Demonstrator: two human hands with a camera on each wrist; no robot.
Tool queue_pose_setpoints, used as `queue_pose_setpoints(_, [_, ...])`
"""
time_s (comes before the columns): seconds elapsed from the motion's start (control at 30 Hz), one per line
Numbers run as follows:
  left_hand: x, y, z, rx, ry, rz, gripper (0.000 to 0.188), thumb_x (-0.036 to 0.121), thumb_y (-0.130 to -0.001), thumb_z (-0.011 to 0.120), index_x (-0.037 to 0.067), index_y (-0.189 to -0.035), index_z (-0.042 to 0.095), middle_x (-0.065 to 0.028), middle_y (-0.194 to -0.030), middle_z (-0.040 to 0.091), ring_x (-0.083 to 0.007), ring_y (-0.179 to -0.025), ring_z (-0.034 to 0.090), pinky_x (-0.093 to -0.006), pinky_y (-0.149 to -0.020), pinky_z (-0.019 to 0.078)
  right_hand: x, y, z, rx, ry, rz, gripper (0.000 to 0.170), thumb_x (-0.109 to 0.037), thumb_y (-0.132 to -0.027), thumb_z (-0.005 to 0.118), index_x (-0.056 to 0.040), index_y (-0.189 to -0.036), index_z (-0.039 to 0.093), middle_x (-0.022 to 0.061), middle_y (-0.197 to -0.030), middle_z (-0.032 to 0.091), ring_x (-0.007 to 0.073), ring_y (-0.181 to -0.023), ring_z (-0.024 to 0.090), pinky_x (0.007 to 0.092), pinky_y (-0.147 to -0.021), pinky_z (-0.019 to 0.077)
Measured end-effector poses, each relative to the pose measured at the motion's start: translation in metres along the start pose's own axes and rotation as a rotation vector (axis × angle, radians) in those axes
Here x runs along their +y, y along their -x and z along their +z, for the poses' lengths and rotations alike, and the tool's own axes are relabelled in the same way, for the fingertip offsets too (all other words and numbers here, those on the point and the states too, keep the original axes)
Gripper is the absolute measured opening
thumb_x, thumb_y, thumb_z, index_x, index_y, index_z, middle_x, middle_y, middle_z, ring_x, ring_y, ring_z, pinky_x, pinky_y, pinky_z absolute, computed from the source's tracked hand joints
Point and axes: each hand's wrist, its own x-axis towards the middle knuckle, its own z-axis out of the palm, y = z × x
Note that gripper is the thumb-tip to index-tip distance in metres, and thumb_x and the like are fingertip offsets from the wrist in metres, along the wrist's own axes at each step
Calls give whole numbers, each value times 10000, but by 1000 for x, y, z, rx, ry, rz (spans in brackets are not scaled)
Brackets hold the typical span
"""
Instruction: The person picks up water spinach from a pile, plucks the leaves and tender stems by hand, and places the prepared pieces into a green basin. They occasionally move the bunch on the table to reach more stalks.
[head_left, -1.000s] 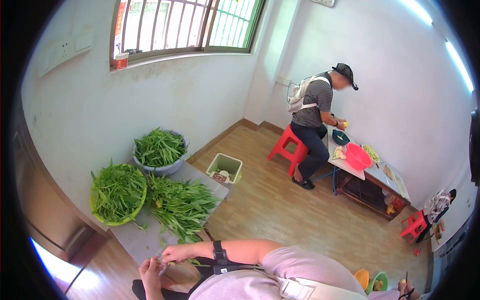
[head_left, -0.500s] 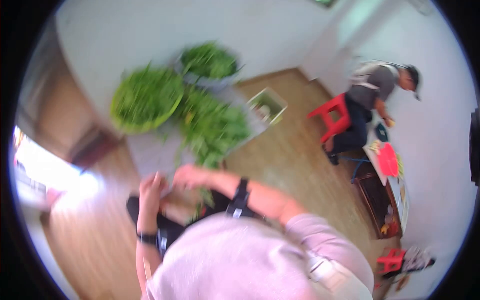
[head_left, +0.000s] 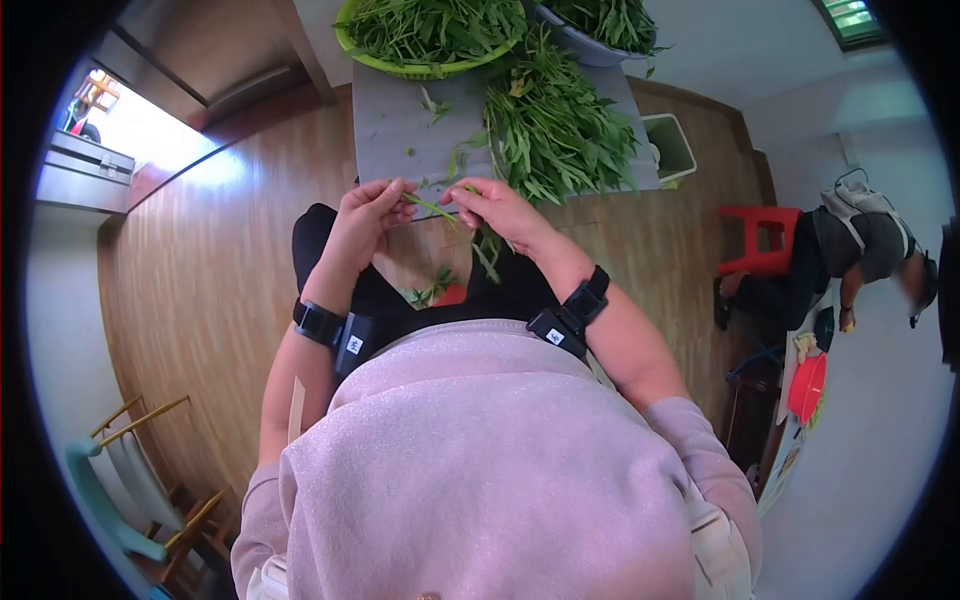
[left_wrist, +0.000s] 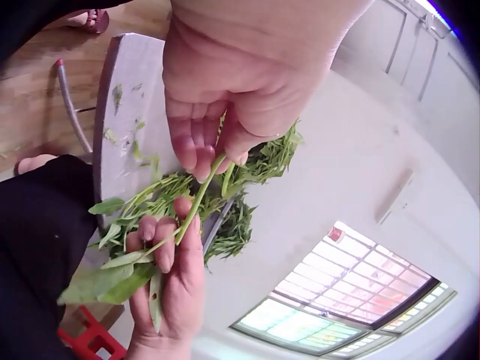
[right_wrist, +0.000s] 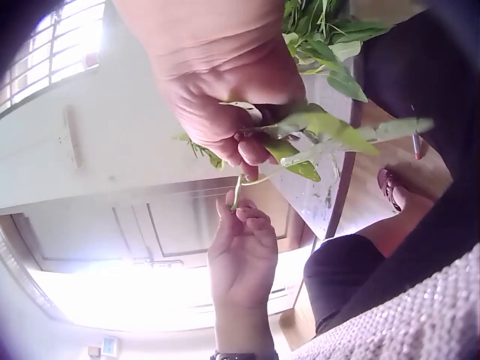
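My left hand (head_left: 368,222) pinches one end of a thin green stem (head_left: 432,207) between thumb and fingers, above my lap. On its other side my right hand (head_left: 500,212) grips the leafy part, whose leaves (left_wrist: 112,279) hang past the fingers in the left wrist view. Seen from the right wrist, the stem (right_wrist: 238,192) bridges the small gap between both hands. Just beyond the hands, a heap of leafy greens (head_left: 560,130) lies on the grey table (head_left: 385,130), with loose leaf scraps to its left.
A green basket (head_left: 430,72) and a bluish basin (head_left: 600,50), both full of greens, stand at the table's far side. A pale bin (head_left: 672,148) is right of the table. Further right, a person (head_left: 868,235) sits by a red stool (head_left: 760,240). Cut greens lie on my lap.
The head view has swung down and left, so the table and greens appear higher and both forearms show. Both hands still hold greenery close together.
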Motion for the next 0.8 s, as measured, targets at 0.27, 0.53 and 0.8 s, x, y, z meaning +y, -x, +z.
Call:
queue_pose_setpoints(0.27, [-6,-5,1,38,17,9,246,226,-902,574,-9,-948,633,-25,-775,614,-89,-716,605,-195,-666,485,0,-1,6,-119,239,28,231,-233,-931,499,-43,-925,630,-71,-635,432,32,-590,375,195,-558,332])
queue_pose_setpoints(0.53, [-17,-6,3,66,62,-1,244,189,-928,524,-31,-998,603,-47,-798,596,-108,-734,578,-217,-690,483,11,-8,1,41,234,31,209,-189,-902,501,-24,-874,626,-67,-594,426,32,-552,364,206,-527,315])
queue_pose_setpoints(0.8, [-18,-8,-40,193,189,2,253,212,-938,504,-16,-1022,573,-54,-849,596,-125,-798,587,-239,-742,482,4,3,-37,328,-477,-114,189,-225,-915,478,-67,-878,576,-61,-596,412,41,-546,391,212,-496,300])
